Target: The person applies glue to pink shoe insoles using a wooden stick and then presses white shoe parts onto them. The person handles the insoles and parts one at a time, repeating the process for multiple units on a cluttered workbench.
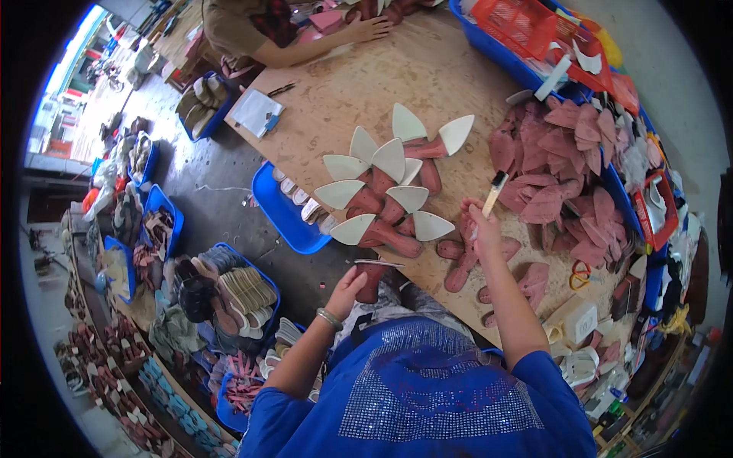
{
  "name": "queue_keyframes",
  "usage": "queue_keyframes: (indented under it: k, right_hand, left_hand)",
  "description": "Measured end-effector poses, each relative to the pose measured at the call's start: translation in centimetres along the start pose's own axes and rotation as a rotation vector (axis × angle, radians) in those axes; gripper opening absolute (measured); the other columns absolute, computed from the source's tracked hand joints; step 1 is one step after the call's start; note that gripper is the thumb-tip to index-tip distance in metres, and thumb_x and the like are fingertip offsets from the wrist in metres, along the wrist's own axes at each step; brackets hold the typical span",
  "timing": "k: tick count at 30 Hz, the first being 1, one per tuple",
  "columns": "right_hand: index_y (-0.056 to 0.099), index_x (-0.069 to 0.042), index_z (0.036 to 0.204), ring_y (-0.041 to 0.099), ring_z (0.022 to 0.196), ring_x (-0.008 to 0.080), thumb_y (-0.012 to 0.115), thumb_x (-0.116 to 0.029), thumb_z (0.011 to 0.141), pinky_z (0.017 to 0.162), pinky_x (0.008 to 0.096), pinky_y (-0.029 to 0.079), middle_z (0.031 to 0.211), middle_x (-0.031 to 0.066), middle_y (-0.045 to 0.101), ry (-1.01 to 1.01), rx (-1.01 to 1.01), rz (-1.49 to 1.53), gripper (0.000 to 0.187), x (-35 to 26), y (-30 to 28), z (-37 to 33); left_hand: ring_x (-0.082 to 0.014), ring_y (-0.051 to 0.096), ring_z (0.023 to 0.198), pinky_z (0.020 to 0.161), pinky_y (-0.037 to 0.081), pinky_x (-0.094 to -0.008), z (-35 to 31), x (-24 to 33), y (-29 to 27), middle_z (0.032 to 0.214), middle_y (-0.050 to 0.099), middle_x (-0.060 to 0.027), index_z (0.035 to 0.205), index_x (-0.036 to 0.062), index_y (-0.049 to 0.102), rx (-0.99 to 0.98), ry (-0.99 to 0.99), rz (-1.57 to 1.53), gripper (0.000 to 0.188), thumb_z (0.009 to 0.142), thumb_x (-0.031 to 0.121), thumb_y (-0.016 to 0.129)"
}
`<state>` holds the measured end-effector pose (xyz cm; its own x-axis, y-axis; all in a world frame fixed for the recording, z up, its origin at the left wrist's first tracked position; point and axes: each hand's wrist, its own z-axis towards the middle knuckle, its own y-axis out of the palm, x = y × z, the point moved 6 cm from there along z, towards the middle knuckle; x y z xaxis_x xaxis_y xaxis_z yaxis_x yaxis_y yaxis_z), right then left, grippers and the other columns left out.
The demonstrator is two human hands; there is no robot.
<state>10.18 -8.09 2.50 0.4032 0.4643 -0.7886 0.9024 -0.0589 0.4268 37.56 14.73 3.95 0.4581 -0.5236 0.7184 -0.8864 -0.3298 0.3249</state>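
Observation:
In my left hand (346, 294), closed near the table's front edge, is a reddish-brown shoe last (369, 284) with a thin pale sole piece along its top, seen edge-on. My right hand (482, 229) grips the pale handle of a brush (492, 195), its dark bristles pointing up and away. Between and beyond my hands stands a cluster of reddish lasts (397, 238) with white pointed sole pieces (388, 160) on them. Under my right hand and forearm lie more bare reddish lasts (460, 267) on the wooden table (336, 99).
Heaped reddish shoe pieces (550, 145) cover the table's right side, near orange-handled scissors (580, 275) and a white container (574, 320). Blue bins (294, 221) of soles stand at left. Across the table, another person's hand (370, 29) rests near the far edge.

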Motion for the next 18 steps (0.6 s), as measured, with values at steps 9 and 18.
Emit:
queue_keyframes:
  k: [9,18]
  right_hand:
    - [0.054,-0.017,0.124,0.053,0.114,0.0166,0.057,-0.026,0.095,0.085,0.0478,0.048,0.125,0.0006,0.057,0.263,0.047,-0.013,0.03,4.1,-0.6,-2.5]
    - [0.045,-0.017,0.133,0.053,0.117,0.0245,0.053,-0.029,0.097,0.089,0.0534,0.048,0.13,0.0066,0.054,0.376,-0.05,0.221,0.039,7.1,0.1,-2.1]
  left_hand:
    - [-0.0125,0.044,0.123,0.104,0.035,-0.0269,4.9,-3.7,0.8,0.138,0.045,-0.0042,0.147,0.0031,0.027,-0.073,0.109,0.092,0.056,0.099,0.021,0.05]
    - [-0.0115,0.042,0.125,0.105,0.034,-0.0273,5.9,-4.8,0.1,0.14,0.042,-0.0037,0.149,0.0034,0.023,-0.017,-0.023,-0.055,0.059,0.099,0.02,0.049]
